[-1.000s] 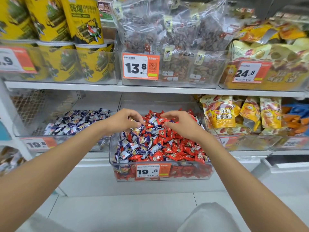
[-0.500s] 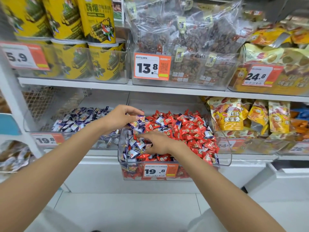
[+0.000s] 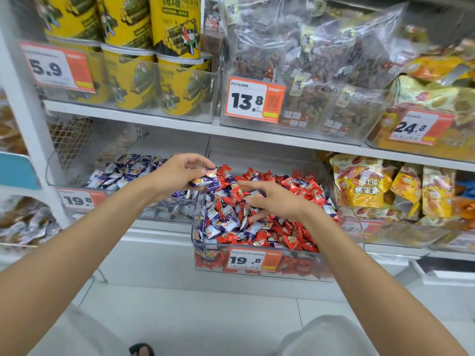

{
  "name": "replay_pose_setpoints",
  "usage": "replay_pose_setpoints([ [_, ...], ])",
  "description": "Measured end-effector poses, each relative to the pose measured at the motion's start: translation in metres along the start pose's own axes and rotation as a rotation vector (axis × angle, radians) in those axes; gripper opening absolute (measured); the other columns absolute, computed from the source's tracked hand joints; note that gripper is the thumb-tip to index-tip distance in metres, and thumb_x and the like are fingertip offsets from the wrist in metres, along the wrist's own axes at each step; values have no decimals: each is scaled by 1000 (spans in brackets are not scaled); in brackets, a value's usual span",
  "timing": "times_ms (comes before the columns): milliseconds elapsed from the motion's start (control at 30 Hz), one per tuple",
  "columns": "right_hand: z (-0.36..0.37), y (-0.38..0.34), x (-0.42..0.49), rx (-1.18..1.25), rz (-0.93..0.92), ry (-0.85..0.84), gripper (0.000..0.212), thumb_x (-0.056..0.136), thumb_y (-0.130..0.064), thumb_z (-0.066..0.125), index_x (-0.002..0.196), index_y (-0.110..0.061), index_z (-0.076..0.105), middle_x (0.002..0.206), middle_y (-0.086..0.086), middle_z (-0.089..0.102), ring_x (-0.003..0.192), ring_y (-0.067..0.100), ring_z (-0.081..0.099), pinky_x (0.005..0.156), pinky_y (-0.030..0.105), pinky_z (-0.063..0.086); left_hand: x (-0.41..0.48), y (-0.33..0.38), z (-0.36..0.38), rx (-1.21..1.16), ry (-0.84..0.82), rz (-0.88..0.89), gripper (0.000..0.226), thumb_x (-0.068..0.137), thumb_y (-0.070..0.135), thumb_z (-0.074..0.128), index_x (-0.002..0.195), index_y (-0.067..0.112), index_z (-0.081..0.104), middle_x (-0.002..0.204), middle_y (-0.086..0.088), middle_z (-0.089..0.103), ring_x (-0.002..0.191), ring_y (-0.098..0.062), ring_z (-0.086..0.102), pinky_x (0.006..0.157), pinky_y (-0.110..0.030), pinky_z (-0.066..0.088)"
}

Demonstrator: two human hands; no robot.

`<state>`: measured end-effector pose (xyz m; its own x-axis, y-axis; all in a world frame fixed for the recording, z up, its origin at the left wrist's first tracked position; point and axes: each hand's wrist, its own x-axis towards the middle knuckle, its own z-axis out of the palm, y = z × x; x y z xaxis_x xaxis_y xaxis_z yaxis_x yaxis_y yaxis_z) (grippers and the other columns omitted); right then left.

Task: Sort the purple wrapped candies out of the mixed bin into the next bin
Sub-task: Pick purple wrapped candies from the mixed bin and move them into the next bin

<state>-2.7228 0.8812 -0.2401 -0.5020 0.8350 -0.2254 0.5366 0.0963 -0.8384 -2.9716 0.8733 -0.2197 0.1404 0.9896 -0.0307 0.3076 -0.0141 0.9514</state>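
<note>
White shelving across the whole view, with stacked yellow tubs and clear bags of dried snacks on the upper tier.

On the lower tier, the clear mixed bin, set forward of its neighbours. Heaped with red candies, with purple wrapped candies gathered mostly along its left side. Just beside it on the left and further back on the shelf, the next bin, with a purple pile of the same wrappers inside. On the mixed bin's front wall, an orange price label reading 19.8.

Left hand above the mixed bin's back left corner, right at the edge shared with the next bin. Fingers and thumb curled inward, clutching a small bunch of purple candies, wrapper ends sticking out to the right of the fist.

Right hand low over the middle of the heap, palm down. Fingers spread wide and nearly straight, tips resting on mixed red and purple wrappers. Nothing visibly gripped.
</note>
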Motion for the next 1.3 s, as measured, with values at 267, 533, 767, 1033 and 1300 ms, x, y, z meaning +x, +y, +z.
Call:
replay_pose_setpoints([
  [267,36,-6,11,-351,14,-57,34,89,-34,68,115,-13,68,90,-8,68,62,0,61,60,16,51,-9,0,4,18,93,-39,33,102,16,41,95,18,72,103,10,62,69,-20,40,51,-13,46],
  [533,30,6,18,-268,104,-133,24,92,-29,66,91,-5,59,77,2,59,52,9,57,49,23,46,-12,-10,0,74,69,-35,41,95,41,54,74,9,70,91,5,70,72,-6,56,67,-22,51],
  [767,14,11,6,-74,21,19,14,98,-19,59,90,-8,53,79,5,67,59,10,64,49,24,45,-15,-16,6,-55,124,-51,46,95,45,50,57,19,54,69,7,64,72,-12,60,53,-16,45],
  [1033,50,8,30,-655,0,-95,38,86,-42,69,103,-8,68,110,6,66,99,20,60,93,42,49,-17,-20,-4,-200,156,-45,30,88,34,66,88,4,62,98,-8,69,72,-6,72,48,-14,38],
  [1300,-4,19,-6,-197,10,155,35,91,-36,66,82,-8,47,78,7,45,59,18,42,55,29,38,-18,4,17,83,-43,54,15,96,9,55,98,19,66,105,4,70,74,-6,60,57,-18,50],
])
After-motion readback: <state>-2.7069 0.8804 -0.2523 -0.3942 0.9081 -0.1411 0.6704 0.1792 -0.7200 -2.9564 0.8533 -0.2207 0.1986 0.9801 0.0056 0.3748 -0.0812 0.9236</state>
